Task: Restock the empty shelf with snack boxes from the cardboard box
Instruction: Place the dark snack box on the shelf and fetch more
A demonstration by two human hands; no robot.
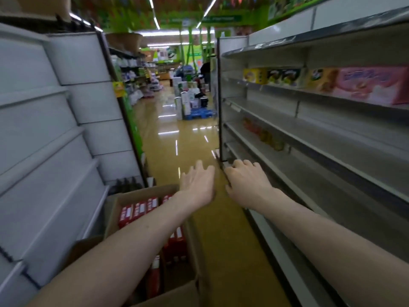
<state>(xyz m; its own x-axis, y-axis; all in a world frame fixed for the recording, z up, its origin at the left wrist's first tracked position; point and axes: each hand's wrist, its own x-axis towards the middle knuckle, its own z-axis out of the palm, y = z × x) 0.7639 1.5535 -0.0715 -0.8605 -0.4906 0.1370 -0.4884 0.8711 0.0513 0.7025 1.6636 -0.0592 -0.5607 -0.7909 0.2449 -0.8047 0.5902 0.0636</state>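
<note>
We are in a supermarket aisle: grey metal shelving [309, 138] lines both sides, packaged biscuit boxes [371, 85] face out from 1 right-hand shelf, and a glossy tan floor [172, 120] runs to goods stacked on a blue pallet [201, 113] under green signage [221, 18] and strip lights [155, 12].

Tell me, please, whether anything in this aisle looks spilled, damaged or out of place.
Nothing stands out. The cardboard box sits open on the floor with red snack boxes packed inside. The shelves on the right are mostly bare but look intact, and the floor shows only reflections. Motion blur hides fine detail.
</note>
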